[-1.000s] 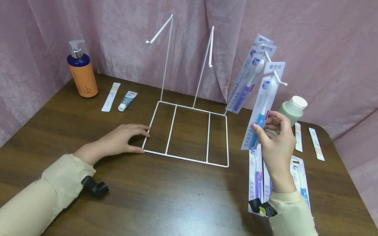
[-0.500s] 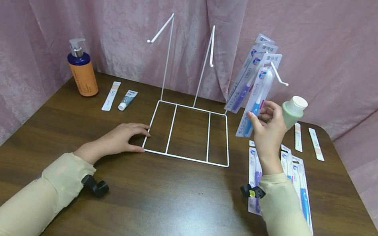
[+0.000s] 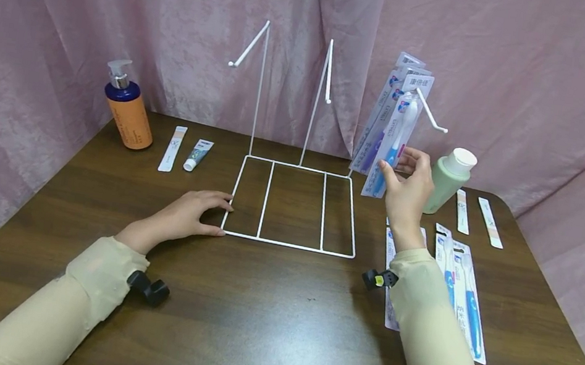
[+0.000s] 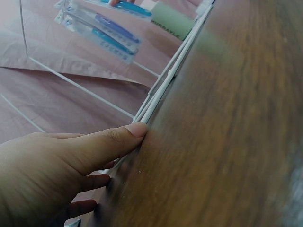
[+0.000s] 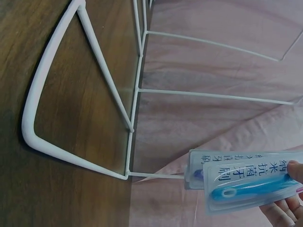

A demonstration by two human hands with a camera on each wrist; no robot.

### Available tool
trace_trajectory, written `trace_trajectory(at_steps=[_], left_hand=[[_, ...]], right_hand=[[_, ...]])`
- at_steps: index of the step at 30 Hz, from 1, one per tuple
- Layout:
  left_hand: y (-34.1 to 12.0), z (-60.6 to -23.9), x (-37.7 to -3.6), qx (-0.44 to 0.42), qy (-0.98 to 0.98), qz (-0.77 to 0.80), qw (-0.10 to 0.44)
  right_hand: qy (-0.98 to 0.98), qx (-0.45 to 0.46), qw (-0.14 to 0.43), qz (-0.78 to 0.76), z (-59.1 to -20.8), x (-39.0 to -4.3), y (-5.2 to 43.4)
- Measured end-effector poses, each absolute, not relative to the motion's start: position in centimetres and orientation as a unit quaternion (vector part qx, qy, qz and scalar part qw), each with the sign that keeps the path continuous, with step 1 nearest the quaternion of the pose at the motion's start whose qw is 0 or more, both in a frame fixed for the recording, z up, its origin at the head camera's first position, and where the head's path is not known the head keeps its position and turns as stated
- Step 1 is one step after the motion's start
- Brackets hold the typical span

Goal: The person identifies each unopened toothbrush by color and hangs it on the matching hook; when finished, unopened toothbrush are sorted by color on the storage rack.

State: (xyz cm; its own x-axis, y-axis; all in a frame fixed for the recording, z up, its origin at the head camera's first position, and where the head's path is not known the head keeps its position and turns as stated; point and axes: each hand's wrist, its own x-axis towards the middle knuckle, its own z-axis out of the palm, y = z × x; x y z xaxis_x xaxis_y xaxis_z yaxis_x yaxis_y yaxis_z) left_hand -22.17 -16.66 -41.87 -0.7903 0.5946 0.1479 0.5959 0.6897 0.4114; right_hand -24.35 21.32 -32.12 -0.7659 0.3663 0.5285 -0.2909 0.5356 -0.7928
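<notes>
A white wire rack (image 3: 294, 204) stands mid-table with three hook arms. My right hand (image 3: 405, 183) pinches the lower end of a blue toothbrush pack (image 3: 396, 136), which is threaded on the right hook (image 3: 430, 116) in front of other hanging packs (image 3: 383, 117). In the right wrist view the blue pack (image 5: 251, 187) shows with fingertips (image 5: 296, 172) on it. My left hand (image 3: 183, 217) lies flat on the table, its thumb (image 4: 113, 142) pressed against the rack's front-left corner (image 4: 156, 101).
More toothbrush packs (image 3: 460, 287) lie on the table beside my right forearm. A green bottle (image 3: 449, 179) and two sachets (image 3: 475, 217) are behind them. An orange pump bottle (image 3: 125, 109), a sachet (image 3: 172, 149) and a small tube (image 3: 197, 155) stand back left. Pink curtain surrounds the table.
My right hand moved up and left, sliding the blue pack along the right hook toward the other hanging packs. The left hand stayed put.
</notes>
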Motion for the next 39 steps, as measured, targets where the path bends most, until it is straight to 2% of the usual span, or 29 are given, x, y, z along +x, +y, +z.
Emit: trace_trajectory(at_steps=[13, 39], left_hand=[[-16.5, -41.7, -22.0, -0.322, -0.92, -0.224, -0.002], [-16.5, -41.7, -22.0, -0.326, -0.919, -0.221, 0.004]], right_hand=[[-0.809, -0.012, 0.338, 0.48, -32.5, -25.5, 21.1], [-0.833, 0.03, 0.344, 0.431, -31.1, -25.2, 22.9]])
